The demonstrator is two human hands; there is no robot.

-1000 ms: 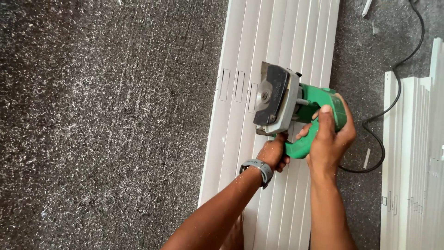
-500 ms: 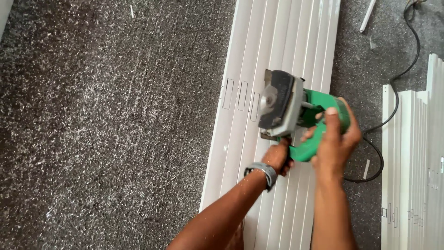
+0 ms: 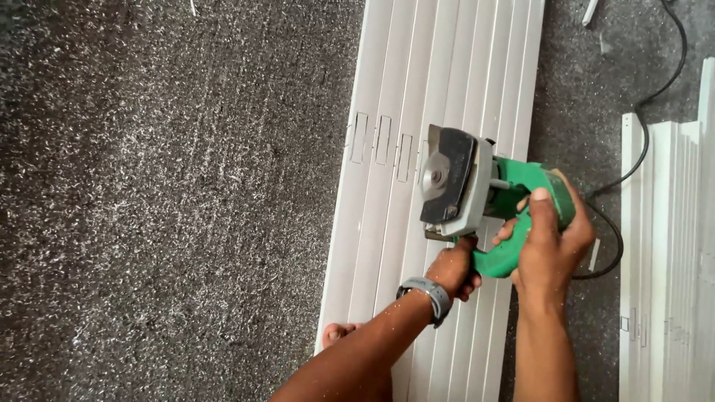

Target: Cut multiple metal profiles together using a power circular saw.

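Head camera looks straight down on a person bent over a long white ribbed panel (image 3: 439, 89) that lies flat on a dark speckled floor (image 3: 164, 193). Both hands are on a green handheld circular saw (image 3: 491, 201), which sits on the panel about halfway along what can be seen of it, its grey blade guard (image 3: 447, 182) turned toward the panel's left side. The right hand (image 3: 547, 242) is wrapped over the green body from the right, fingers closed around it. The left hand (image 3: 454, 269), with a grey wristband (image 3: 430, 292) at the wrist, is closed low on the handle, just below the guard; the two hands are close together, almost touching, both clamped on the tool. Just left of the guard, a row of narrow rectangular slots (image 3: 380, 140) is cut into the ribs. A black cord (image 3: 655, 97) runs from the saw's right side across the floor. A second stack of white panels (image 3: 670, 260) lies well apart at the right edge. Bare toes (image 3: 337, 333) rest by the panel's left edge.
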